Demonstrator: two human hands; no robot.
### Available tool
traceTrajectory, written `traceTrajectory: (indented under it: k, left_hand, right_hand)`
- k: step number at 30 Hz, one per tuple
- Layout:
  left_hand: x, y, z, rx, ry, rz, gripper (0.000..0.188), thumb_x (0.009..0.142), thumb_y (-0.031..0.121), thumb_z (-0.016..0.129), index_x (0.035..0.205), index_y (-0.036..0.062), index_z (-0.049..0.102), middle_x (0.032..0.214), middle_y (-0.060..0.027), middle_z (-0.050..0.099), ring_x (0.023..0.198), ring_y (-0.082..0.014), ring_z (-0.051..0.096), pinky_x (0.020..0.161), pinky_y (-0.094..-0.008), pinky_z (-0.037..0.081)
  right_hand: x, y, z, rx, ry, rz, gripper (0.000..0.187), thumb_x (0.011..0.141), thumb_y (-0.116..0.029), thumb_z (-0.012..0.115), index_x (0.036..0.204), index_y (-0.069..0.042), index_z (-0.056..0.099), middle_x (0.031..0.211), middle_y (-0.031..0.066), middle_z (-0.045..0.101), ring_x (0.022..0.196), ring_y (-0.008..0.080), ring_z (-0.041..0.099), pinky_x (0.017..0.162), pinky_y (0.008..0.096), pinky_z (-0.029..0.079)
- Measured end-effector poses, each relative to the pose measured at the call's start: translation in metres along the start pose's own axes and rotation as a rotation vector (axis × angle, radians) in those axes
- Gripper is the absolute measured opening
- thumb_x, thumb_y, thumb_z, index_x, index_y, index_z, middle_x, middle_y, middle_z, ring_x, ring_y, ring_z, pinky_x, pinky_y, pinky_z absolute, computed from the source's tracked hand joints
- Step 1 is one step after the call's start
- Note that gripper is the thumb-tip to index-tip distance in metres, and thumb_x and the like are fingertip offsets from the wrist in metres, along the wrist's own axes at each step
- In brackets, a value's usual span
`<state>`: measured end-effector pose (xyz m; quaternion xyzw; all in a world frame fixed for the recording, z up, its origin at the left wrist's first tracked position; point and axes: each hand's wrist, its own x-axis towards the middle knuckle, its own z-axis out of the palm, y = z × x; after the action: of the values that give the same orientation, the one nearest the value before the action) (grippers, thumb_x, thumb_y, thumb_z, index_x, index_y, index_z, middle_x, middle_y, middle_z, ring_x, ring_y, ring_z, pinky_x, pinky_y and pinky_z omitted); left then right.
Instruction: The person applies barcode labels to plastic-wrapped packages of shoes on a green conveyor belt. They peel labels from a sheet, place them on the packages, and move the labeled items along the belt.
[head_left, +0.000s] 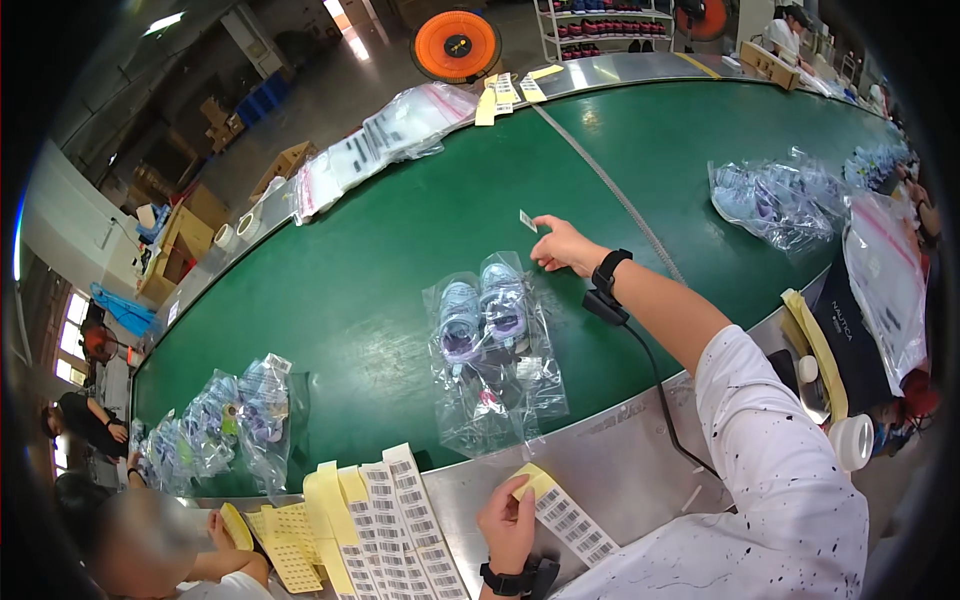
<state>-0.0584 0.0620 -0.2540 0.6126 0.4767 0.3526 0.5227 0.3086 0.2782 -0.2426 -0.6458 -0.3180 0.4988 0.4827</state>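
bagged shoes (pixel 490 330): lilac pair, clear bag | right hand (pixel 562 245): small sticker (pixel 528 220)

Bright, sharp, fisheye-warped, dark-vignetted rim

I am on a shoe factory packing line. A long green conveyor belt (pixel 400 230) runs past me carrying small shoes sealed in clear bags (pixel 495 345). Barcode label sheets (pixel 400 525) lie along its steel edge, racks of shoes (pixel 600 25) stand at the back, and cardboard boxes (pixel 185 235) sit on the concrete floor.
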Motion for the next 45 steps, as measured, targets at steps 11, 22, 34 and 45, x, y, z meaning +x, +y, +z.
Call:
traceTrajectory:
  k: [11, 22, 34, 45]
  left_hand:
    - [0.001, 0.004, 0.003, 0.001, 0.018, -0.012, 0.016, 0.086, 0.003, 0.061, 0.101, -0.0014, 0.065, 0.064, 0.0046, 0.052, 0.054, -0.0006, 0.043, 0.048, -0.0168, 0.032]
    - [0.002, -0.004, 0.001, -0.032, -0.012, -0.023, 0.018, 0.085, 0.003, 0.062, 0.103, -0.0011, 0.064, 0.069, -0.0007, 0.059, 0.058, -0.0034, 0.051, 0.052, -0.0182, 0.039]
    - [0.003, -0.006, 0.003, -0.135, 0.006, 0.028, 0.018, 0.085, 0.002, 0.062, 0.103, -0.0016, 0.064, 0.076, -0.0026, 0.061, 0.061, -0.0043, 0.053, 0.053, -0.0185, 0.042]
    - [0.002, -0.008, -0.007, -0.1, -0.006, 0.002, 0.019, 0.085, 0.004, 0.063, 0.103, -0.0016, 0.064, 0.071, -0.0001, 0.058, 0.059, -0.0034, 0.049, 0.052, -0.0187, 0.039]
  right_hand:
    - [0.027, -0.009, 0.022, -0.344, -0.073, -0.458, 0.05, 0.07, 0.004, 0.064, 0.118, -0.002, 0.052, 0.078, 0.0066, 0.066, 0.069, 0.014, 0.059, 0.062, 0.0288, 0.046]
    - [-0.008, 0.008, 0.014, 0.033, 0.048, -0.152, 0.069, 0.081, 0.0, 0.062, 0.139, -0.003, 0.024, 0.082, 0.0098, 0.062, 0.063, 0.013, 0.059, 0.054, 0.0261, 0.051]
    - [-0.008, 0.019, -0.018, 0.402, 0.228, 0.006, 0.018, 0.078, -0.006, 0.069, 0.091, -0.006, 0.057, 0.09, 0.0063, 0.058, 0.079, 0.0172, 0.055, 0.068, 0.0329, 0.049]
    - [0.005, 0.015, 0.039, 0.321, 0.172, 0.045, 0.015, 0.077, -0.003, 0.067, 0.085, -0.005, 0.055, 0.083, 0.0086, 0.062, 0.074, 0.0219, 0.062, 0.068, 0.0358, 0.05]
